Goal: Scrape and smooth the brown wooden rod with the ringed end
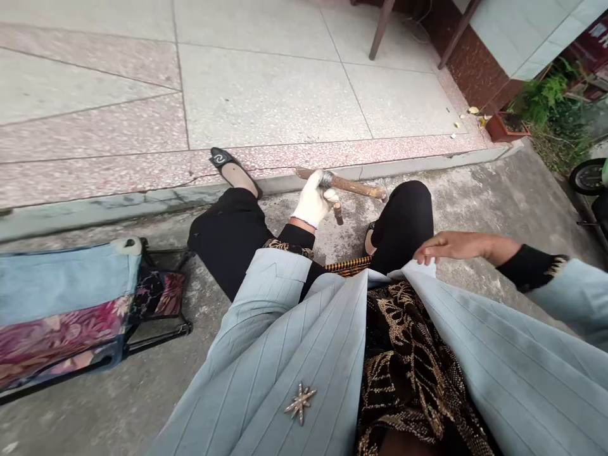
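My left hand [314, 201], in a white glove, is closed in front of my knees. It grips a wooden-handled tool [358, 187] near the wire binding; a rusty, blade-like end points left and the handle points right. A short brown banded stick or second handle [337, 214] sticks out below the same hand; its other end is hidden by the glove. My bare right hand [449, 246] is at my right knee, its fingers closed on the edge of my light blue jacket [425, 269].
A folding stool [61, 285] with blue and floral cloth stands at the left. A raised terrazzo step [266, 120] runs across the front, with my left foot on it. Furniture legs [382, 28], a planter [507, 126] and a vehicle wheel [586, 177] are further off.
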The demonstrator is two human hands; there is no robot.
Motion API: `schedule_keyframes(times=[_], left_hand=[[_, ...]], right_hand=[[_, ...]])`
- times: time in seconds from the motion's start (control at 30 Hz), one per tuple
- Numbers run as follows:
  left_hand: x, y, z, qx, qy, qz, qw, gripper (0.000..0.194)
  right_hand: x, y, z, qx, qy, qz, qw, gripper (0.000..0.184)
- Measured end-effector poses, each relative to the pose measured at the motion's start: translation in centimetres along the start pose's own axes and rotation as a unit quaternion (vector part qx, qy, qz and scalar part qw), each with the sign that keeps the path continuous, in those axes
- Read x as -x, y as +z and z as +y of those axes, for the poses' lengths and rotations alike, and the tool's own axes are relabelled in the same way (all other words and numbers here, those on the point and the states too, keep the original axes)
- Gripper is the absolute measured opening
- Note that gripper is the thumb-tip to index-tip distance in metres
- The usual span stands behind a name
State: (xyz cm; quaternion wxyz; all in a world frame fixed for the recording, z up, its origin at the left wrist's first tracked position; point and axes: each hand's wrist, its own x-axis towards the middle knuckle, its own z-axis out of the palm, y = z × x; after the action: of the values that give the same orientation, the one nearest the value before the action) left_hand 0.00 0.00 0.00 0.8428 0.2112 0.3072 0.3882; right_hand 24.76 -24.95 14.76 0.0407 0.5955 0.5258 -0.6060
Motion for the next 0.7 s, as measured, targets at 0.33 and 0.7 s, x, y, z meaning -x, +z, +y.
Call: schedule_keyframes(times=[0.33, 0.7], left_hand=[[3.7, 0.6, 0.0, 0.087, 0.073, 0.047, 0.992, 0.051], [4.1, -1.9, -3.9, 0.270, 0.061, 0.088, 0.957, 0.057]], right_hand=[[-25.1, 1.6, -2.2, 0.016, -0.164, 0.282, 0.945, 0.094], [-28.0, 6.4, -0.9, -0.125, -0.254, 0.334, 0.899, 0.040]])
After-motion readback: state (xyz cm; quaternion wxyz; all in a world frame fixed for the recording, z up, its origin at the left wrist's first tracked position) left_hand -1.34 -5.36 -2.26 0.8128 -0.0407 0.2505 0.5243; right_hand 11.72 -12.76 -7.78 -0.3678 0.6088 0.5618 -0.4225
